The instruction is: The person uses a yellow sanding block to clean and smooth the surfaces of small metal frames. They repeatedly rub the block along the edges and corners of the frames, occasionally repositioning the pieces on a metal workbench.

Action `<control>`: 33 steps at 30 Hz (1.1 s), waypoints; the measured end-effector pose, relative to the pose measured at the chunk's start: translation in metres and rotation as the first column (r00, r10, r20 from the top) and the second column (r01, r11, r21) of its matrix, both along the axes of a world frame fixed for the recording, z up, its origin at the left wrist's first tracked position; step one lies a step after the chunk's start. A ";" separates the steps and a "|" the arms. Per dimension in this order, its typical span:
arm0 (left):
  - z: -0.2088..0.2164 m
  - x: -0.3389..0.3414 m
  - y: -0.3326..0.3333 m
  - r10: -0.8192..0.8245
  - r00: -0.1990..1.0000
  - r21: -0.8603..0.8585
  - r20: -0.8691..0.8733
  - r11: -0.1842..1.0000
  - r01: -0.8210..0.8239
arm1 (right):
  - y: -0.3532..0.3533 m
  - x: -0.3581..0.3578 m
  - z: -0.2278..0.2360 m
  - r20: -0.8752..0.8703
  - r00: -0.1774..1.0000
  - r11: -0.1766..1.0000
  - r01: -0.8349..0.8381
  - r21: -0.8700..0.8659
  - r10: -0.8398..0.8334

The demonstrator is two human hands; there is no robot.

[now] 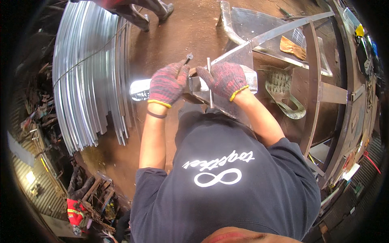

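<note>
My left hand (168,84), in a dark red-and-grey knit glove with a yellow cuff, is closed on a dark bolt-like pin with a round, washer-like end (189,56). A matching glove covers my right hand (227,79), which is closed over the middle of a thin metal rod (210,100). The rod's two ends show above and below that hand. Between my hands is a blocky metal piece (196,84), partly hidden by the gloves. Bright metal (252,79) shows just right of my right hand, and a shiny rounded metal part (139,90) lies left of my left hand.
Long silvery metal strips (83,81) lie on the left. A welded frame (312,81) stands at right, near an orange work glove (292,48) and a perforated metal seat-like part (279,87). Another person's legs (137,14) are at the top. Scrap (97,198) is piled lower left.
</note>
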State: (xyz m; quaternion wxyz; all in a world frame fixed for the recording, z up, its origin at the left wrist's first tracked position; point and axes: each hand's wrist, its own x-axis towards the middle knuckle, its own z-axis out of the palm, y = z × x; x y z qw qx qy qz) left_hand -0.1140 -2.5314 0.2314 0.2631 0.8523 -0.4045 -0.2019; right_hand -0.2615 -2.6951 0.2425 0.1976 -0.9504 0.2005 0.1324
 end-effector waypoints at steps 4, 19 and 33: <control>0.006 0.065 -0.012 -0.054 0.978 0.095 -0.201 0.993 0.075 | 0.000 -0.007 -0.022 0.098 0.995 1.000 0.030 -0.002 -0.029; -0.077 0.079 -0.042 -0.598 0.752 0.334 -0.277 0.674 0.659 | 0.005 0.008 -0.008 0.232 0.970 0.993 0.096 -0.064 -0.079; -0.065 0.035 -0.054 -0.308 0.891 0.368 -0.334 0.827 0.424 | -0.020 -0.018 -0.049 0.178 0.964 0.965 -0.156 -0.210 0.195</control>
